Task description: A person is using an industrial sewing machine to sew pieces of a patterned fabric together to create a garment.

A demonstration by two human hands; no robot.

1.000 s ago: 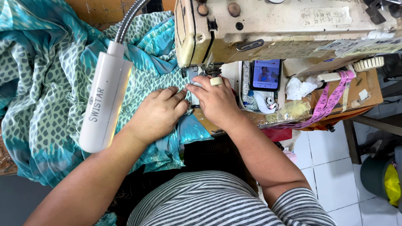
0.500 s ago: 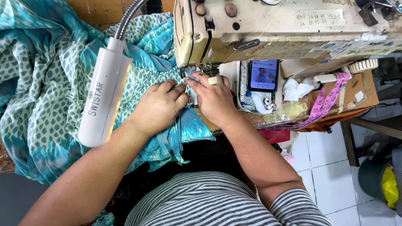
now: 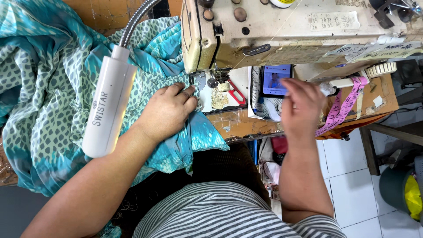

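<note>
Head view: left hand (image 3: 165,112) flat, fingers together, pinning teal patterned fabric (image 3: 57,88) beside the sewing machine (image 3: 264,31) needle. Right hand (image 3: 302,105) blurred near the phone (image 3: 276,79); finger state unclear. Likely risk: 1-handed cloth slipping, fingertips near needle.

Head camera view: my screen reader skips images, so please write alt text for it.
A person's left hand presses teal patterned fabric beside a cream sewing machine, while the right hand hovers near a phone. A white gooseneck lamp crosses the cloth.
</note>
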